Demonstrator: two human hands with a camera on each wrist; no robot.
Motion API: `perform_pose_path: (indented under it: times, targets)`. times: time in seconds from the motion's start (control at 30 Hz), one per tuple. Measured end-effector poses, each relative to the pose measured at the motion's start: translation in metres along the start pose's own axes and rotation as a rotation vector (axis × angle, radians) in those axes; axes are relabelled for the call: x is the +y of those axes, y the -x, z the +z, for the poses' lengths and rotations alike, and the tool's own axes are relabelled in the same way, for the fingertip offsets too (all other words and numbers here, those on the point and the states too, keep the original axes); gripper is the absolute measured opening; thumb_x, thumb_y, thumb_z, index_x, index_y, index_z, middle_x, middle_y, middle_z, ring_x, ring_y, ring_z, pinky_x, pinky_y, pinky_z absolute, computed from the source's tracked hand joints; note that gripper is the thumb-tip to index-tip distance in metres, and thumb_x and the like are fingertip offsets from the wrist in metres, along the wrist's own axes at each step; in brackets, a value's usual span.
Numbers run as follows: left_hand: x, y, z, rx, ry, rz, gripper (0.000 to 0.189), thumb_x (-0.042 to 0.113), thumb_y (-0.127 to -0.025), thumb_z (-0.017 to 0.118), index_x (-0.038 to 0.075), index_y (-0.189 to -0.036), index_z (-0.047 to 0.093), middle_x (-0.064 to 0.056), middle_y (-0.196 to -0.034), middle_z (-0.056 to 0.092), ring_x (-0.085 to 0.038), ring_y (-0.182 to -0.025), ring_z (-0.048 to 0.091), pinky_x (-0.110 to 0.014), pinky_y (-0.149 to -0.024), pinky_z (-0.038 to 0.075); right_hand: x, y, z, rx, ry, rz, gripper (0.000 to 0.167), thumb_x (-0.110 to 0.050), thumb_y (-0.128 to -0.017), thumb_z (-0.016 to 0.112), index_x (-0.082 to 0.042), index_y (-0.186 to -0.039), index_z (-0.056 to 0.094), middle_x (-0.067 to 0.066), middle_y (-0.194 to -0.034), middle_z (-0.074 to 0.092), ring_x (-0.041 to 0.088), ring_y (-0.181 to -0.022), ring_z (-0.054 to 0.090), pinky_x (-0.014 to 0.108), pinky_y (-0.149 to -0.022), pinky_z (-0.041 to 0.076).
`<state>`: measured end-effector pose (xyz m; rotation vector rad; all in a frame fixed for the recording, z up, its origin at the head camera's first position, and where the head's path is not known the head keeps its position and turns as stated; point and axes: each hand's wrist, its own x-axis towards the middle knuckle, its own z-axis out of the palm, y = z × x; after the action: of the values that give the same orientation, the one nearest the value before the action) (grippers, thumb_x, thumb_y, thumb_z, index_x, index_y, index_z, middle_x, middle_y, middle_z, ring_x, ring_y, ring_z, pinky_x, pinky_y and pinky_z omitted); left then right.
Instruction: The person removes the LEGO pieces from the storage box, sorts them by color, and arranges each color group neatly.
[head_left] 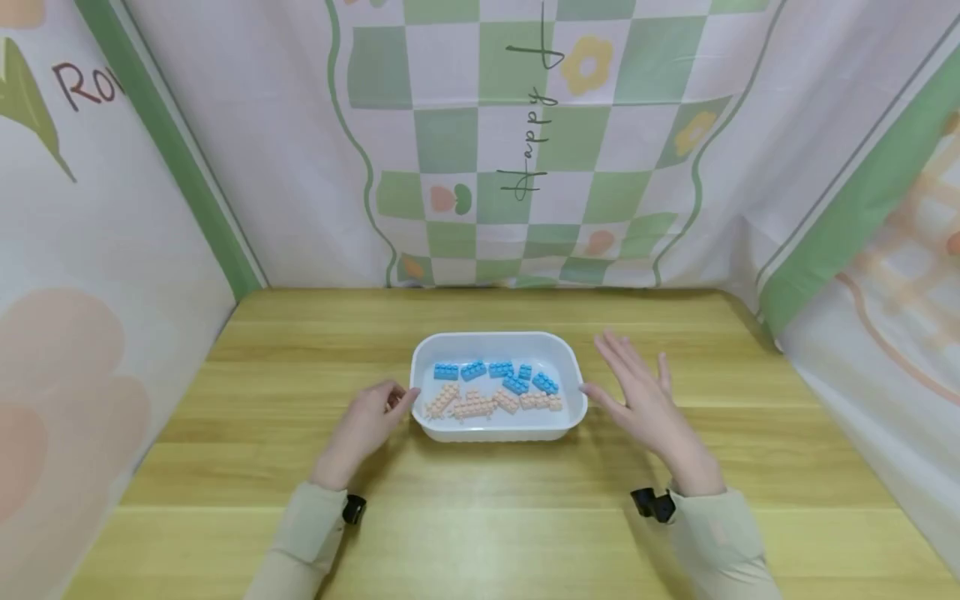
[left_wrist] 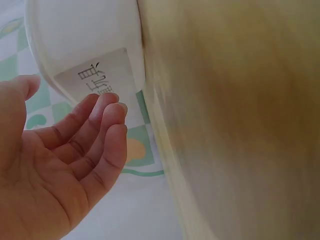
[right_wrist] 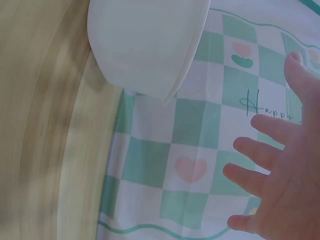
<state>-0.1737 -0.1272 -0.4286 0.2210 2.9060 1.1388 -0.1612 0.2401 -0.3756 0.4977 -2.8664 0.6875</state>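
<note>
A white plastic tub point(head_left: 491, 434) sits on the wooden table, holding several blue toy building bricks point(head_left: 446, 372) along the back and several pale pink ones point(head_left: 473, 406) along the front. At its left end is my left hand point(head_left: 369, 417), thumb tip by the rim. The left wrist view shows this hand's fingers point(left_wrist: 107, 150) loosely bent beside a printed label point(left_wrist: 95, 75) on the tub's end wall. My right hand point(head_left: 648, 408) is at the opposite end, fingers spread, a fingertip close to the rim. In the right wrist view, a gap separates these spread fingers from the tub point(right_wrist: 145, 45).
The wooden table point(head_left: 480, 517) extends around the tub on every side. Behind it hangs a green-and-white checked curtain point(head_left: 442, 137), with more printed cloth point(head_left: 150, 275) at the left and right. Each wrist carries a black strap mount point(head_left: 654, 505).
</note>
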Motion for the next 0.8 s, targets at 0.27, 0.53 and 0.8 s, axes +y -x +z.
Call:
perform_pose_path:
  times: [0.27,0.53,0.8]
  targets:
    - [0.002,0.0,0.005,-0.021,-0.003,-0.019,0.032,0.035,-0.096,0.051,0.008,-0.084,0.062,0.0,-0.067,0.055,-0.012,-0.057,0.048,-0.023,-0.049,0.044,-0.008,-0.006,0.009,0.095,-0.003,-0.087,0.057,-0.033,-0.093,0.057,-0.004,-0.139,0.041,0.018,-0.146,0.038,0.04,-0.134,0.032,0.068,-0.111,0.004]
    - [0.003,0.0,0.008,-0.041,0.019,-0.011,0.031,0.03,-0.099,0.047,0.009,-0.08,0.059,0.0,-0.063,0.05,-0.012,-0.057,0.045,-0.022,-0.049,0.041,-0.015,-0.012,0.025,0.248,-0.044,-0.233,0.037,-0.011,-0.087,0.065,-0.002,-0.122,0.058,0.02,-0.124,0.059,0.039,-0.115,0.054,0.066,-0.104,0.03]
    - [0.004,0.001,0.009,-0.062,0.079,-0.038,0.028,0.028,-0.099,0.046,0.011,-0.08,0.057,-0.001,-0.064,0.051,-0.013,-0.056,0.047,-0.023,-0.047,0.043,-0.025,-0.021,0.034,0.286,-0.124,-0.276,0.031,-0.008,-0.087,0.063,0.0,-0.117,0.062,0.019,-0.116,0.064,0.039,-0.109,0.058,0.056,-0.098,0.045]
